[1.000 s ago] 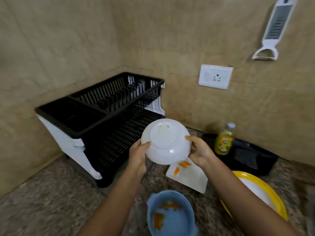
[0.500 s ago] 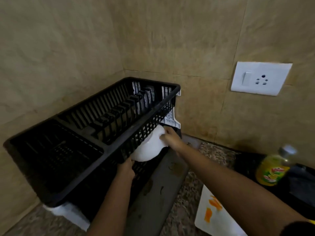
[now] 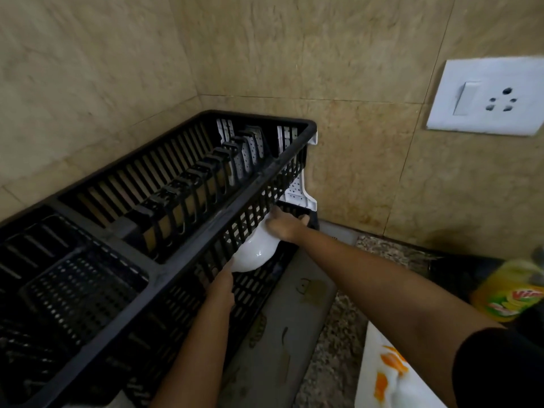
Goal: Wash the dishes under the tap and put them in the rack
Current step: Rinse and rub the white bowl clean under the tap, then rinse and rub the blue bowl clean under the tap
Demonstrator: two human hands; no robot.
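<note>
A black two-tier dish rack (image 3: 182, 248) stands in the corner on the left. A white bowl (image 3: 255, 254) sits inside its lower tier, partly hidden behind the upper tier's front wall. My left hand (image 3: 222, 290) holds the bowl's near edge from below. My right hand (image 3: 287, 226) grips its far edge, fingers reaching into the lower tier. The upper tier holds no dishes.
A white square plate with orange smears (image 3: 391, 381) lies at the lower right on the speckled counter. A yellow dish-soap bottle (image 3: 512, 293) stands at the right edge by a dark tray. A wall socket (image 3: 485, 97) is at the upper right. A grey drip tray (image 3: 294, 304) lies under the rack.
Both hands carried the white bowl from above the counter into the rack's lower tier. The view has moved closer to the rack.
</note>
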